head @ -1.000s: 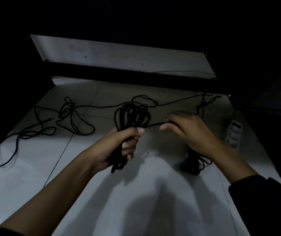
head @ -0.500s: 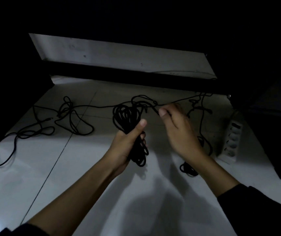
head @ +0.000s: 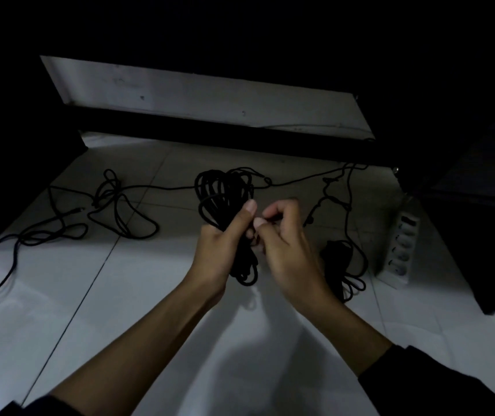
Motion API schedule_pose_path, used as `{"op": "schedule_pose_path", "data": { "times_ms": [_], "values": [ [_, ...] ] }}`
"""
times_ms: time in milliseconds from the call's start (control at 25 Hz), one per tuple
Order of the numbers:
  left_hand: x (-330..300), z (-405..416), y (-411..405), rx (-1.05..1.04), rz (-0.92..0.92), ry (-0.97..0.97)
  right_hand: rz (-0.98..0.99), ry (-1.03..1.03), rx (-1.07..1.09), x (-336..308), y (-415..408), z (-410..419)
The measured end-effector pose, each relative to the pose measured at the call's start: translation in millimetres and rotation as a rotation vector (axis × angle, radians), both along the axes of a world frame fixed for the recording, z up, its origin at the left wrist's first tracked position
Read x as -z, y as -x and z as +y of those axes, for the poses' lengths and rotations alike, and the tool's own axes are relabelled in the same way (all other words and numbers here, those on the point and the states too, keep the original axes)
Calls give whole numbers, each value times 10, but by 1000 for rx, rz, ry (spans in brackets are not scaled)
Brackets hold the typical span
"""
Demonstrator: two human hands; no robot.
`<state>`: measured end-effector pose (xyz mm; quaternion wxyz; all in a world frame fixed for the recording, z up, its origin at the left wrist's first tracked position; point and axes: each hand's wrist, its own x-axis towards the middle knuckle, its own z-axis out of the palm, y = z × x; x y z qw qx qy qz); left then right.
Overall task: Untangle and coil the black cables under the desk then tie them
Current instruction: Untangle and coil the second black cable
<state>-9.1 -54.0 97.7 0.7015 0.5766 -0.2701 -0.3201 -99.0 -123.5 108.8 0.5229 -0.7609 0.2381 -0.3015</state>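
Hands number two, both bare, both closed at the middle of the scene. Left hand [head: 219, 247] grips one coil [head: 225, 199] of black cable around its waist, thumb up along the strands; loops fan out above the fist and a shorter bunch hangs below it. Right hand [head: 288, 247] sits just beside the left, touching it, fingers curled and fingertips pinched together against the coil's middle; whether a strand lies in that pinch is too dark to tell.

Beyond and left of the grip, one loose tangle [head: 114, 205] of black cable sprawls on the white tiled floor [head: 60, 310], its far loop cut off by the frame's edge. A second bundle [head: 342, 265] lies on the floor just right of the right wrist, partly hidden behind it. One thin cable [head: 300, 180] runs from the coil's top off toward the dark desk bar [head: 210, 130]. One white power strip [head: 399, 253] lies farther right, dim, its sockets hard to count.
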Motion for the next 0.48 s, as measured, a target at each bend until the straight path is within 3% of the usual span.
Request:
{"op": "schedule_pose_path", "data": {
  "times_ms": [80, 200, 480],
  "values": [
    [-32, 16, -36, 35, 107, -7, 47, 256, 2, 50, 49, -31],
    [-91, 5, -159, 42, 358, 97, 148, 370, -48, 145, 108, -53],
    [-217, -60, -223, -26, 340, 43, 292, 650, -111, 311, 149, -220]
  ]
}}
